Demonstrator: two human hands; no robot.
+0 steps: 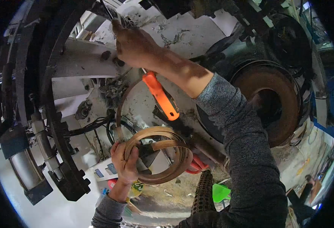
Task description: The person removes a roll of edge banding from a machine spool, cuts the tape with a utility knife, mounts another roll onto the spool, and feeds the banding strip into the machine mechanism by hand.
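Observation:
My left hand (pixel 126 163) is closed around the left side of a loose coil of brown edge banding (pixel 163 176), its thumb over the strip. One length of the banding rises from the coil and curves up along the machine. My right hand (pixel 138 47) reaches far forward into the machine, fingers wrapped round the shaft of a screwdriver (pixel 161 97). Its orange handle sticks out below the hand, and a thin metal shaft shows beyond the fingertips. What the screwdriver's tip touches, I cannot make out.
At right stands a large brown roll (pixel 246 83) with a dark centre hole. A metal cylinder (pixel 27 171) and dark machine frame parts are at left. Black cables (pixel 93 125) run across the middle. Below lie red-handled tool grips (pixel 197 165) and a green plastic piece (pixel 221 192).

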